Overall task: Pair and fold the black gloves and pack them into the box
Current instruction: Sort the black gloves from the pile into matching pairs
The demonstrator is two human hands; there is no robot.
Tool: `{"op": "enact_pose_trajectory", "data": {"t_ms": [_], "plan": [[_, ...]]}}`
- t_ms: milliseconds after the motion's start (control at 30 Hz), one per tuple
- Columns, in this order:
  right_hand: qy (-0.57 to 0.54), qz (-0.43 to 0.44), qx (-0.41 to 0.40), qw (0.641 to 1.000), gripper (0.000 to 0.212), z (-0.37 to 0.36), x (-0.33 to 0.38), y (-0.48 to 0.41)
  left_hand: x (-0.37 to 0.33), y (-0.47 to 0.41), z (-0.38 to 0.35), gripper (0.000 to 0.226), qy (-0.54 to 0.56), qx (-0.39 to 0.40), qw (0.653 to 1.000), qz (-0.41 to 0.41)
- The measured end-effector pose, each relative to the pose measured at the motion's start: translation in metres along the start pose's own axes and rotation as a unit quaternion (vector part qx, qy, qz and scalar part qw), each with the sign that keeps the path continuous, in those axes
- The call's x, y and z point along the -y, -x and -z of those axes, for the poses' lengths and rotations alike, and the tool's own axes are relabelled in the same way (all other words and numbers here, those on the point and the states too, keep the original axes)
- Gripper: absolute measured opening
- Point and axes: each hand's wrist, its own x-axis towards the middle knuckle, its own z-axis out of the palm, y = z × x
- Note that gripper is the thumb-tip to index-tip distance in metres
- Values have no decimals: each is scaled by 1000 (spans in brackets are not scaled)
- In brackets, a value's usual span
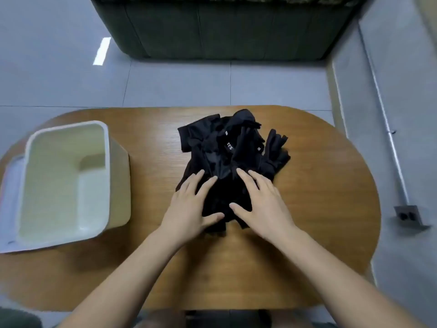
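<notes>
A loose heap of black gloves (231, 147) lies on the middle of the wooden table (319, 209), with small white labels showing on top. My left hand (191, 207) rests flat on the near left part of the heap, fingers spread. On the near right part lies my right hand (262, 204), also flat with fingers apart. Neither hand grips a glove. The cream plastic box (106, 147) stands at the table's left side, open side up, with nothing inside.
A white lid (9, 209) lies under or beside the box at the far left edge. Beyond the table stands a dark green sofa (224, 27) on grey floor tiles. A metal pipe and socket plate (408, 215) run along the right wall.
</notes>
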Motion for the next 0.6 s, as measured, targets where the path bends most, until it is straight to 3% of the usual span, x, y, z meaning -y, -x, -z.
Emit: {"op": "enact_pose_trajectory", "data": {"t_ms": [200,367,467,600], "plan": [[-100,38,-105,989,87,-46,-28,-14,23,-18,-52,94,29,-88,995,-33],[-223,7,-190,956,57,-63,-52,-19,37,-26,-79,87,28,-170,984,-55],[-248,35,-237,939,35,-66,-64,-16,41,-28,-89,86,30,-202,977,-66],[-291,76,-307,903,28,-62,-70,3,42,-25,-89,88,43,-207,974,-82]]}}
